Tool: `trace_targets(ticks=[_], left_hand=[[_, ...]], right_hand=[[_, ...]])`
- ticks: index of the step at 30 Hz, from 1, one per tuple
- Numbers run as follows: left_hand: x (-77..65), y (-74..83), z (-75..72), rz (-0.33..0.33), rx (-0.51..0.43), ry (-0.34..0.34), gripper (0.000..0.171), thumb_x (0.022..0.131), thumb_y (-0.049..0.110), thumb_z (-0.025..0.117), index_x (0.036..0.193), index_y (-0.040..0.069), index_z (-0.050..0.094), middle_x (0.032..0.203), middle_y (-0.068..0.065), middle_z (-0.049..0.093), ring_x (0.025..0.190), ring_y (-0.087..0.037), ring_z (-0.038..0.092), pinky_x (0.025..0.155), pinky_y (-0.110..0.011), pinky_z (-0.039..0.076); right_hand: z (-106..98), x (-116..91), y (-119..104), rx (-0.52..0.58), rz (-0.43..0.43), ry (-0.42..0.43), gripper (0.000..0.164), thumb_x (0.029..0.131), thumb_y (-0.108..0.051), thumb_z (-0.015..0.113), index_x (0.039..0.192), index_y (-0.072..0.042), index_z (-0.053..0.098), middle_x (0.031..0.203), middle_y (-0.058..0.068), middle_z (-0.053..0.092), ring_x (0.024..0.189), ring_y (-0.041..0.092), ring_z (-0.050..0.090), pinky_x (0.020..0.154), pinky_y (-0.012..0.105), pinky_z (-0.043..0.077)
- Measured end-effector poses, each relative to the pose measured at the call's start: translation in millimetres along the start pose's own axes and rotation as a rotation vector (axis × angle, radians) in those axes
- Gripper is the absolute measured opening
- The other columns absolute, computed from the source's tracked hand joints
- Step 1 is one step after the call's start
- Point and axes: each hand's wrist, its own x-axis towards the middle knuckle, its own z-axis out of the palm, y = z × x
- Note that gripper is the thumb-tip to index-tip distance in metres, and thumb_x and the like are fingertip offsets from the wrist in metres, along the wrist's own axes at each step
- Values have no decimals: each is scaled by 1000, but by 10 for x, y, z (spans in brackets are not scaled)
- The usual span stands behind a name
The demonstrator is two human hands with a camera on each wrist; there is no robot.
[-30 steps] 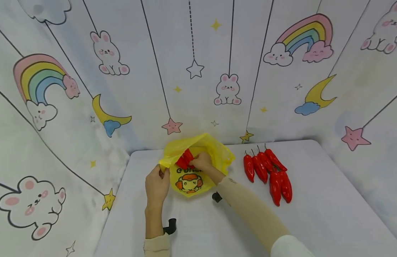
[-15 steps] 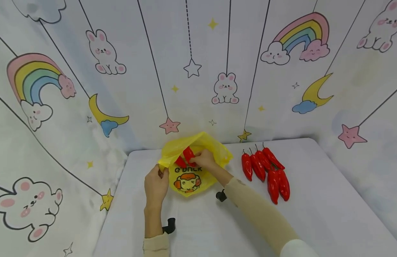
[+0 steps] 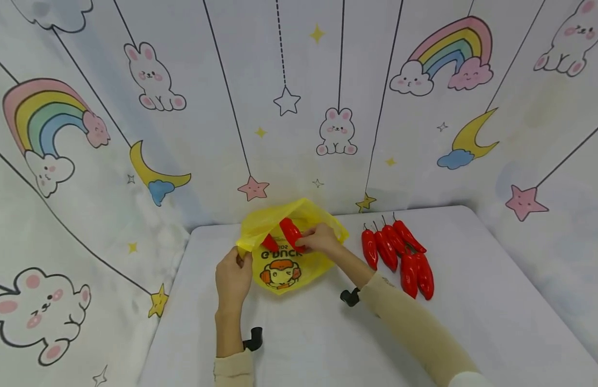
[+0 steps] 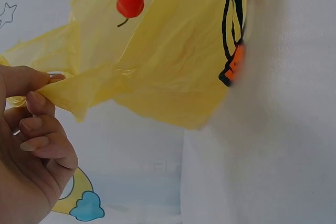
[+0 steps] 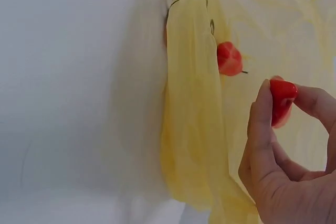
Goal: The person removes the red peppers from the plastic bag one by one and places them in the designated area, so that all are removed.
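My left hand [image 3: 233, 277] pinches the rim of a yellow plastic bag [image 3: 305, 271] with a printed cartoon duck, at its left corner. The bag's mouth gapes towards me. At that mouth, my right hand [image 3: 320, 237] pinches a glossy red chili pepper [image 3: 290, 231] between thumb and fingers. In the right wrist view the pinched pepper [image 5: 282, 98] shows end-on, over the bag's inner side. A second red pepper [image 3: 271, 243] lies inside the bag, partly covered by the front rim; its thin dark stem shows in the right wrist view.
Several red chili peppers [image 3: 397, 244] lie in a cluster on the white tabletop [image 3: 299, 344], right of the bag. A cloth printed with rabbits and rainbows [image 3: 279, 156] hangs behind. Small black pieces [image 3: 253, 338] stick out by both wrists.
My right hand has drawn its pepper to the right, apart from the other pepper in the bag. My left hand keeps its grip on the rim. The head view has shifted slightly.
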Motion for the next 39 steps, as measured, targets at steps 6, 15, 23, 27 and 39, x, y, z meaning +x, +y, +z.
trace_targets(ticks=[6,15,23,27,39], left_hand=[[6,3,-5,-4,-3,-6,17,103,16,61,88,7,62,68,-4,51,58,-19,46,51,-30,37],[-5,9,-6,2,-1,-7,18,103,16,62,87,7,62,68,-4,51,58,-19,46,52,-30,38],[-11,1,-5,1,-2,-11,18,103,18,62,88,7,62,69,-5,51,58,-20,46,51,-30,38],[-12,-13,13,13,3,-2,19,103,17,63,87,7,62,68,-5,51,58,-20,46,51,-31,38],[-4,-27,44,19,12,-7,18,102,17,63,88,6,63,68,-5,52,58,-19,46,52,-30,39]], right_hand=[[-82,-142,25,-20,-14,11,36,84,-14,88,110,3,71,110,19,70,80,25,77,84,48,61],[-264,-443,81,-38,-42,37,38,85,-19,87,115,-1,72,107,13,74,84,23,76,76,36,62],[-391,-629,118,-34,-38,82,41,85,-22,88,117,-4,71,101,9,74,84,21,75,80,40,62],[-437,-699,142,-18,-34,90,43,84,-23,89,119,-4,71,101,10,74,85,22,75,80,39,62],[-603,-975,362,-6,-40,197,42,85,-29,87,119,-9,73,105,9,74,88,22,73,83,40,61]])
